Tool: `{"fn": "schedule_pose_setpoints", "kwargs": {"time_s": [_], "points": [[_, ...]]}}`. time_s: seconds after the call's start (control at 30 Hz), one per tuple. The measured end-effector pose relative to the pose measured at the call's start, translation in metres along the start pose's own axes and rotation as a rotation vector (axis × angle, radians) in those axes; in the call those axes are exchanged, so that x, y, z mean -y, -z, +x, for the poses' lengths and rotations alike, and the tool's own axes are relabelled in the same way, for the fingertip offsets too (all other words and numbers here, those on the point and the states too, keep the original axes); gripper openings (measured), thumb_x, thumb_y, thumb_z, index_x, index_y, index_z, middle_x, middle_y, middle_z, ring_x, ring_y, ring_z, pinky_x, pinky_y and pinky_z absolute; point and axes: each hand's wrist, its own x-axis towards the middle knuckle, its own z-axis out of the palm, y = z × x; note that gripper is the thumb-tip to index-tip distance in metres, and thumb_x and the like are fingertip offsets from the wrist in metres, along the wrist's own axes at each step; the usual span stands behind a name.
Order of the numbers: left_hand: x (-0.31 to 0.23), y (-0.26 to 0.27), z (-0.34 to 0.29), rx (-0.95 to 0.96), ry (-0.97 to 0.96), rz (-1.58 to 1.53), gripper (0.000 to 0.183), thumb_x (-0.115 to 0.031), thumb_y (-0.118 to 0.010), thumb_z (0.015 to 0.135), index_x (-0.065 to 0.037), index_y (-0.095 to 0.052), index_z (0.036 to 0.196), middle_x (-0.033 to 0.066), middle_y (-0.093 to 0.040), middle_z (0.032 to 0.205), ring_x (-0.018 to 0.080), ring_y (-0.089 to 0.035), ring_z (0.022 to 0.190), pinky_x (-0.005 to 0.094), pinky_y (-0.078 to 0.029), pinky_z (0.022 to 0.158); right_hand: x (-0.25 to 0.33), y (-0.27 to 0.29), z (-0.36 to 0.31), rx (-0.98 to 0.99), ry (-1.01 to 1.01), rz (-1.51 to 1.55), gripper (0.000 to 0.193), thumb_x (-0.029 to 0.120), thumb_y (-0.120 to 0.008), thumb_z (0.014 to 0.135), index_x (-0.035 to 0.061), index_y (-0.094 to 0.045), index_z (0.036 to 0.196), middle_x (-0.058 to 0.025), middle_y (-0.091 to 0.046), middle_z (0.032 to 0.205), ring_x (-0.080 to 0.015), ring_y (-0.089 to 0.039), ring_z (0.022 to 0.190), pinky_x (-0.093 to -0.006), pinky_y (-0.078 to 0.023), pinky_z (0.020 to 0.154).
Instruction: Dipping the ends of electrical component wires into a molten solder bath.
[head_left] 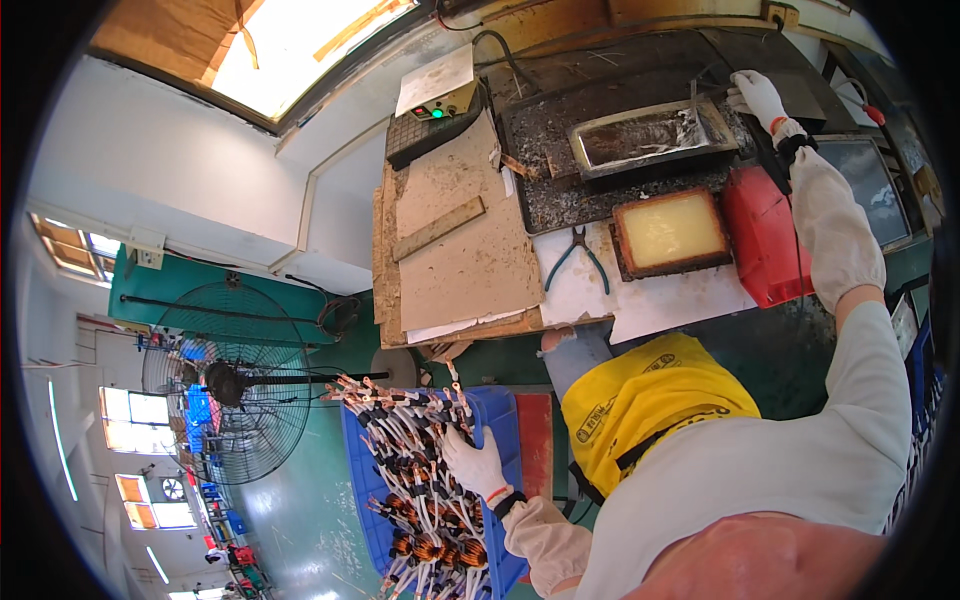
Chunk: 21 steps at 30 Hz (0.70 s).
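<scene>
My left hand (474,466), in a white glove, reaches over the near right side of a blue crate (508,450). Its fingers look apart, resting among copper-wound coils (428,549) with white leads and copper lugs; no held piece shows. At the far right of the bench, my right hand (757,97), also gloved, has bent fingers beside a rectangular metal pot (655,140). Whatever those fingers hold is too small to make out. A thin metal piece (694,92) stands at the pot's right end, close to that hand. Silvery residue marks the pot's inside.
A tray of pale yellow material (672,232), blue-handled pliers (578,260) and a red container (768,235) lie nearer. Left on the bench are cardboard (460,270), a wooden strip (438,228) and a control box (437,100) with a green light. A large fan (230,380) stands left.
</scene>
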Motion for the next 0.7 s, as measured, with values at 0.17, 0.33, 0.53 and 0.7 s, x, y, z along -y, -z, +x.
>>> {"fn": "schedule_pose_setpoints", "kwargs": {"time_s": [0.17, 0.33, 0.53, 0.7], "points": [[-0.004, 0.003, 0.0, 0.008, 0.001, 0.023, 0.068, -0.037, -0.074, 0.075, -0.007, -0.051, 0.131, 0.0133, -0.056, 0.128, 0.0311, -0.051, 0.121, 0.0448, -0.044, 0.098, 0.033, -0.014, -0.026, 0.178, 0.248, -0.082, 0.031, 0.028, -0.049, 0.1, 0.0068, -0.058, 0.121, -0.0077, -0.067, 0.095, -0.0135, -0.065, 0.077, -0.0265, -0.054, 0.07], [-0.006, 0.006, 0.0, 0.087, 0.059, 0.0, 0.065, -0.039, -0.07, 0.078, -0.005, -0.051, 0.131, 0.0175, -0.053, 0.133, 0.0334, -0.048, 0.124, 0.0439, -0.041, 0.102, 0.05, -0.06, -0.087, 0.567, 0.535, -0.194, 0.024, 0.016, -0.048, 0.1, 0.0055, -0.061, 0.117, -0.0057, -0.067, 0.093, -0.0123, -0.064, 0.082, -0.0271, -0.053, 0.076], [-0.001, 0.002, 0.0, 0.072, 0.028, 0.004, 0.065, -0.038, -0.071, 0.078, -0.005, -0.051, 0.131, 0.0176, -0.054, 0.132, 0.0337, -0.049, 0.123, 0.0443, -0.041, 0.101, 0.046, -0.106, -0.129, 0.695, 0.575, -0.306, 0.021, 0.009, -0.05, 0.096, 0.0015, -0.063, 0.112, -0.007, -0.068, 0.09, -0.0151, -0.066, 0.079, -0.0292, -0.053, 0.076], [0.001, 0.0, 0.0, 0.024, 0.012, -0.026, 0.065, -0.037, -0.072, 0.077, -0.006, -0.052, 0.13, 0.0179, -0.054, 0.131, 0.0343, -0.049, 0.123, 0.0447, -0.042, 0.101, 0.045, -0.102, -0.126, 0.645, 0.387, -0.307, 0.022, 0.005, -0.049, 0.095, -0.0004, -0.064, 0.109, -0.0076, -0.067, 0.082, -0.0145, -0.066, 0.071, -0.0284, -0.053, 0.068]]}}
